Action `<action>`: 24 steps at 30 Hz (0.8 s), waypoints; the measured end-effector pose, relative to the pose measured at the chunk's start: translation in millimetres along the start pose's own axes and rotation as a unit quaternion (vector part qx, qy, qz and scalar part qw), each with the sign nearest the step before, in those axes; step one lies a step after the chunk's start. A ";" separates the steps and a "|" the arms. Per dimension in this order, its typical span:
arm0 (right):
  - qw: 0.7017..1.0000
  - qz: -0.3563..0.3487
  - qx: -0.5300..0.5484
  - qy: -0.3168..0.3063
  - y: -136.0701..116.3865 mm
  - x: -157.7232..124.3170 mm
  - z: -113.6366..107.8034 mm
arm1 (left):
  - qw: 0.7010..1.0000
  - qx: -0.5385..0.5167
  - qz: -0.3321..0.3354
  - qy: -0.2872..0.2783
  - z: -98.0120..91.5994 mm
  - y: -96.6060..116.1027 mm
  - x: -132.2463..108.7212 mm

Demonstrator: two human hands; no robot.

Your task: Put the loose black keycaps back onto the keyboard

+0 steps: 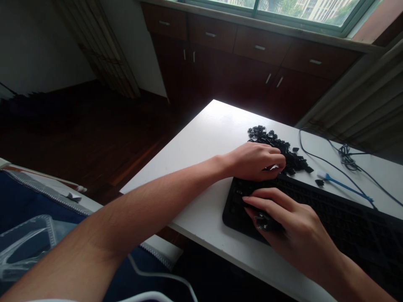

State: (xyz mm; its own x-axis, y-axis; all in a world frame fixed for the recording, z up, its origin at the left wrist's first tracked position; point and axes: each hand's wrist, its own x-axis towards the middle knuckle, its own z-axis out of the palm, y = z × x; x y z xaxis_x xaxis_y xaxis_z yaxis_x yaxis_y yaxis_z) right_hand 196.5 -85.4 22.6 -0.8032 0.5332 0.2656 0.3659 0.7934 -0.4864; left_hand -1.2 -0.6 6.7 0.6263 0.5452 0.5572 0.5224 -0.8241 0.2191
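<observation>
A black keyboard [315, 205] lies along the table's near side, with many of its keycaps off at the left end. Over its far edge, my left hand [256, 161] is closed, thumb and fingertips curled together beside a heap of loose black keycaps [267, 136]; whatever it pinches is hidden. My right hand [292, 218] rests on the keyboard's left end, its fingertips on the upper left keys. Under its curled fingers shows a small dark thing with shiny parts [263, 221], too unclear to name.
A blue brush [346, 184] with white bristles and a single keycap [320, 183] lie behind the keyboard. A black cable [348, 159] is coiled at the far right of the white table [189, 147]. Blue fabric and a clear plastic package [28, 247] are at lower left.
</observation>
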 end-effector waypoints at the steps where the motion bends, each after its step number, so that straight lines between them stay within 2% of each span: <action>1: 1.000 0.001 0.001 -0.003 0.0 0.0 -0.4 | 1.000 0.001 0.000 0.000 0.1 0.0 -0.1; 7: 1.000 0.009 0.002 -0.024 -1.0 0.2 -1.3 | 1.000 0.005 -0.004 -0.004 0.2 0.7 0.0; 12: 1.000 0.014 0.004 -0.007 0.0 1.8 -0.9 | 1.000 0.000 -0.006 0.000 0.0 1.3 0.2; 18: 1.000 0.016 0.002 -0.026 -0.2 1.9 -2.8 | 1.000 -0.006 -0.006 -0.003 -0.8 1.4 0.1; 24: 1.000 0.010 -0.015 -0.015 -2.5 3.1 -1.9 | 1.000 -0.005 -0.008 -0.003 -0.8 1.9 0.4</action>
State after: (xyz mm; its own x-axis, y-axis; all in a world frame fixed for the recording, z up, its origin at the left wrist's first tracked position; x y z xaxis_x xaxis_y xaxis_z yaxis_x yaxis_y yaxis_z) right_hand 194.0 -85.2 26.3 -0.8087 0.5410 0.2310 0.3960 0.7910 -0.4663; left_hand -0.4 -2.0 8.1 0.6213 0.5595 0.5486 0.5271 -0.8164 0.2358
